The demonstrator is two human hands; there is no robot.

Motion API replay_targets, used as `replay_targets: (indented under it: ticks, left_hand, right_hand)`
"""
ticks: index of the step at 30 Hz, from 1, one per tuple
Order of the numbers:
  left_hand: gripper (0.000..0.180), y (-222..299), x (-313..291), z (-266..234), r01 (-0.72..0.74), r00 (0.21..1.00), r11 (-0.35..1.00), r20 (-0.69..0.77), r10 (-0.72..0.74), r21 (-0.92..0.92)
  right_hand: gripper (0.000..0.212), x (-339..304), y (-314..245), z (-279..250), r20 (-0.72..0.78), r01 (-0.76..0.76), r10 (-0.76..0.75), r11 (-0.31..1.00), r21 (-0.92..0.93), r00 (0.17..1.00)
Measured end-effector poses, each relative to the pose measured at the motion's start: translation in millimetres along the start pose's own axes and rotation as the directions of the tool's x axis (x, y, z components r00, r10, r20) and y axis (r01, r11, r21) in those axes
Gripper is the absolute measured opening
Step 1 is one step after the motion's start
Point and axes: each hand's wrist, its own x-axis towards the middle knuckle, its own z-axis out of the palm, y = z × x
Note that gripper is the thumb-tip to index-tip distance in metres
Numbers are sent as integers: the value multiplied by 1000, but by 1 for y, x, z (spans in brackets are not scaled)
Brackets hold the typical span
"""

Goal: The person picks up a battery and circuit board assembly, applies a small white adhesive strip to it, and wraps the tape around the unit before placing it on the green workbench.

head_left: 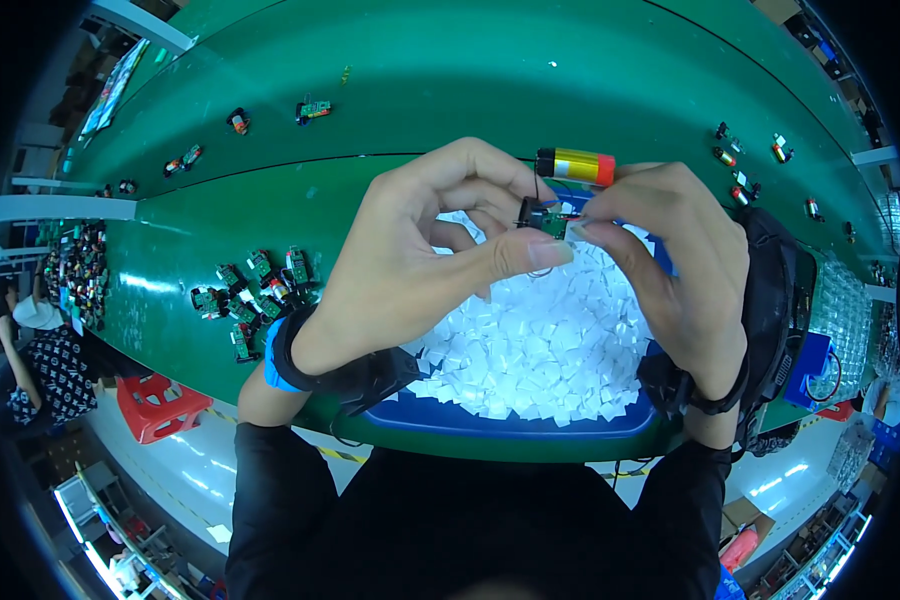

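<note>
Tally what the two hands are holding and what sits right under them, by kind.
Small green circuit board, pinched by left hand and right hand: 1
Yellow cylindrical cell with orange end, wired to the board: 1
Blue tray: 1
Heap of white paper squares: 1, squares too many to count
Total: 4

green table (450, 80), red stool (160, 405), seated person (45, 360)

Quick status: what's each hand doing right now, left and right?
Left hand: closed, pinching the small green circuit board with its yellow cylindrical battery.
Right hand: closed, pinching the same board.
</note>
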Motion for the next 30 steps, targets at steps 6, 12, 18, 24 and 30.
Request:
replay_targets:
  ticks: [6,12,18,24,30]
  left_hand:
    - [39,-4,3,-1,-14,1000,999,19,14,-34]
    - [40,-3,3,5,-30,1000,1000,8,29,11]
    - [41,-2,3,15,-132,988,982,-68,142,132]
    - [44,-2,-1,8,-125,992,970,-1,128,210]
    - [44,-5,-4,5,-148,989,972,45,142,183]
  right_hand:
    - [30,0,-2,-1,-5,-75,75,997,35,997]
    - [28,-3,-1,-13,104,-89,85,996,32,991]
    - [26,-10,-3,-41,203,-198,218,973,-117,955]
    - [24,2,-11,-23,32,-65,66,997,-52,997]
    - [23,4,-13,-11,-37,-6,3,997,-71,999]
